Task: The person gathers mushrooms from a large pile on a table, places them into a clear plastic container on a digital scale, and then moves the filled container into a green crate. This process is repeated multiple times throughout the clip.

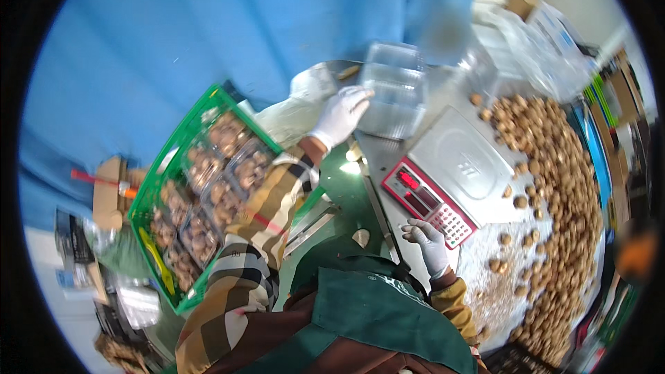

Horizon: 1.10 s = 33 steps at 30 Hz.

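My left hand (340,115), in a white glove, reaches out to a stack of clear plastic tubs (394,91) at the far edge of the metal table. Its fingertips meet the near side of the stack; whether they grip a tub I cannot tell. My right hand (428,246), gloved too, hovers by the keypad of a red and white digital scale (457,158), its fingers loosely bent and holding nothing visible. The scale's plate is bare and its red display is lit. On my left, a green plastic crate (174,153) holds several clear tubs of brown mushrooms (226,200).
A large heap of loose brown mushrooms (563,192) covers the table's right side, with strays near the scale. Clear plastic bags (545,57) lie at the back right. A blue curtain (234,21) hangs behind. A yellow-green tool (157,259) rests in the crate.
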Each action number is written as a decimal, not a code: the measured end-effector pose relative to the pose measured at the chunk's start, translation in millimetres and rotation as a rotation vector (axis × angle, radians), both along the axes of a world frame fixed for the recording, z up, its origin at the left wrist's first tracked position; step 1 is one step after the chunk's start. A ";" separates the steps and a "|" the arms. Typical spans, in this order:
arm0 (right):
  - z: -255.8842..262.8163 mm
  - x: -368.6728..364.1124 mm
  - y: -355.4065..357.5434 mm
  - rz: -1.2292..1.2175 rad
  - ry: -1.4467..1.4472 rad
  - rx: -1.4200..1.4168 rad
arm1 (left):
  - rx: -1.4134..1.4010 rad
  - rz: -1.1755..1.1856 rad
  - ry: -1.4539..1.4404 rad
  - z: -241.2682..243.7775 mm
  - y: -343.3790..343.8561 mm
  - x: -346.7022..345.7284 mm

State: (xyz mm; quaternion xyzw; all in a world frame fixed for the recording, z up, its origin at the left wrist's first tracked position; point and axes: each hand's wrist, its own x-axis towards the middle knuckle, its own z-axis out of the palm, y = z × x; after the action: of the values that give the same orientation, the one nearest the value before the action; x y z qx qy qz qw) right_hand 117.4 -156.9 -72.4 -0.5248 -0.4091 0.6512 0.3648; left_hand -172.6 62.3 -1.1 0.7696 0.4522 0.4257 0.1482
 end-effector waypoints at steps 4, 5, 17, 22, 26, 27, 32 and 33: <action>-12.9 32.8 -38.7 -0.249 0.047 -0.072 | -0.029 -0.129 0.657 -40.8 68.7 4.8; -16.6 38.0 -49.5 -0.310 0.066 -0.091 | -0.195 -0.187 0.483 -47.5 83.8 -3.7; -42.8 80.3 -134.7 -0.743 0.081 -0.194 | -0.702 -0.032 -0.139 39.5 92.2 19.1; -50.4 101.3 -153.6 -0.932 0.090 -0.218 | -0.167 -0.054 -0.041 63.9 22.0 89.7; -55.2 134.8 -179.4 -1.185 -0.526 -0.280 | -0.087 -0.387 0.175 16.4 -49.6 171.6; -70.1 147.2 -195.9 -1.397 -0.650 -0.238 | -0.162 -0.449 0.208 -3.6 -55.4 177.8; -89.2 226.5 -313.0 -1.506 -1.353 -0.662 | -0.160 -0.614 0.593 -19.2 -75.4 189.3; -87.4 235.7 -317.4 -1.525 -1.368 -0.682 | -0.178 -0.611 0.553 -11.2 -80.1 198.1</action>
State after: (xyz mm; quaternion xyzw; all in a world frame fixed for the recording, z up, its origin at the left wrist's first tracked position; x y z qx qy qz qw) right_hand 353.2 -474.3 -159.9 -0.9677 0.1115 -0.0993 0.2030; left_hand 25.5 -17.9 -12.3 0.9378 0.2608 0.0988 0.2067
